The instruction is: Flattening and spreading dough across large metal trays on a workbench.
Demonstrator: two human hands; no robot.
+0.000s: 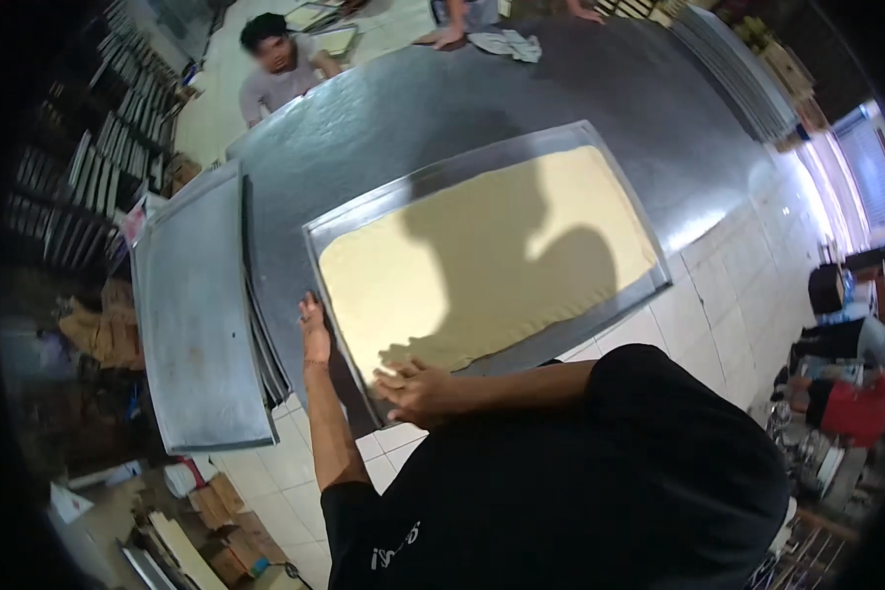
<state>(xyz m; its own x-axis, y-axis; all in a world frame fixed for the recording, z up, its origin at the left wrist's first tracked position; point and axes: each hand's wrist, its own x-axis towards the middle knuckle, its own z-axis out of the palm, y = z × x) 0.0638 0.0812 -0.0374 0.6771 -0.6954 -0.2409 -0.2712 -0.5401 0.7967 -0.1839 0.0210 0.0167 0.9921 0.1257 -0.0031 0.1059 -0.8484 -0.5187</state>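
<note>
A sheet of pale yellow dough (383, 285) lies flat in a large rectangular metal baking tray (615, 162), covering most of its bottom. Shadows fall across the dough. My left hand (315, 330) is at the tray's left rim, its fingers stretched out along the outside. Over the near left corner of the dough is my right hand (421, 389), palm down with fingers apart; whether every fingertip presses into the dough I cannot tell. Small dents run along the dough's near edge.
The tray rests on a dark metal table (364, 128). At the left is a stack of empty trays (197, 324). A person (275, 74) sits across the table, near a crumpled cloth (506, 45). More stacked trays (733, 74) stand far right.
</note>
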